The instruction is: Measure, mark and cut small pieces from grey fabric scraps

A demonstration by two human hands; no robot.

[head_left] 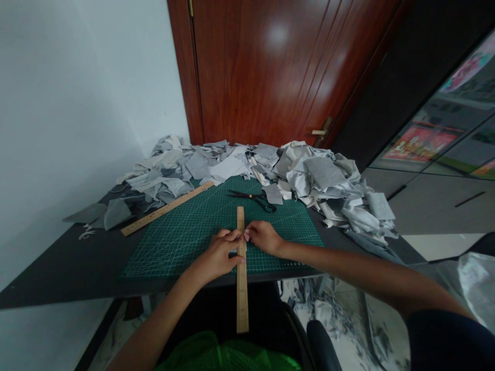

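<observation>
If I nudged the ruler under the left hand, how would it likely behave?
The wooden ruler looks thin and straight, so probably light and fairly stiff. Its near end overhangs the table, so, unheld, it might tip if pulled nearer. The left hand pressing it would likely resist sliding.

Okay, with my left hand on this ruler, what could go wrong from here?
The wooden ruler under your left hand juts past the near edge of the table, so a bump might twist it. The black scissors lie on the mat just beyond your right hand; reaching forward could catch a blade.
</observation>
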